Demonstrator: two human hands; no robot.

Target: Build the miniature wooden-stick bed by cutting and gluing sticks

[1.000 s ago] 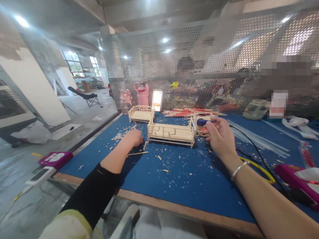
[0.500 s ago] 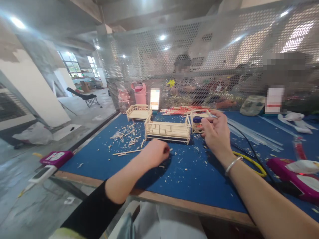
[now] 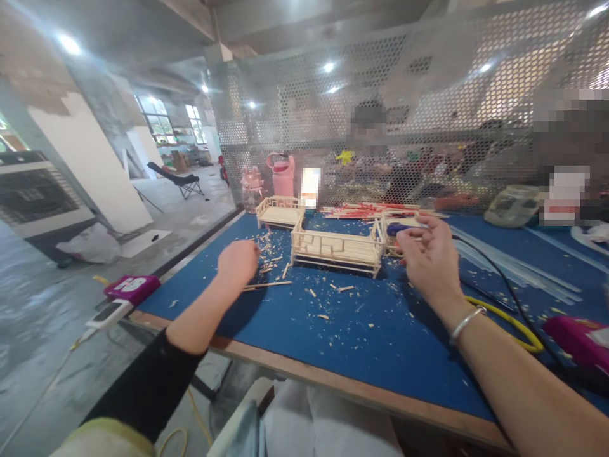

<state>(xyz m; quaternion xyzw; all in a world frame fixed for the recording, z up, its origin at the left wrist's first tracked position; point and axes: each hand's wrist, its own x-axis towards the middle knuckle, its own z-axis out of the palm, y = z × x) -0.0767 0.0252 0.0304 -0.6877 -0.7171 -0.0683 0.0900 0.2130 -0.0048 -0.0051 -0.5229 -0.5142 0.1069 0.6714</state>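
Note:
My left hand (image 3: 238,260) hovers low over the blue table mat (image 3: 361,330), curled into a loose fist beside a pile of wood scraps (image 3: 269,261) and a thin stick (image 3: 269,285). Whatever its fingers hold is hidden. A small wooden bed model (image 3: 335,247) stands just right of it. My right hand (image 3: 431,257), with a bangle on the wrist, is raised at the model's right end, thumb and fingers pinched together. A blue-handled tool (image 3: 397,228) lies by its fingertips; I cannot tell whether the fingers touch it.
A second wooden bed model (image 3: 279,212) and pink bottles (image 3: 283,174) stand at the back left. Red sticks (image 3: 366,211), clear rods (image 3: 514,270), a yellow and a black cable (image 3: 509,317) and a magenta device (image 3: 578,336) lie to the right. People sit behind the perforated screen (image 3: 428,127).
My left hand swept from beside the bed model toward the table's front middle, then back left to the scrap pile. My right hand stayed by the model's right end.

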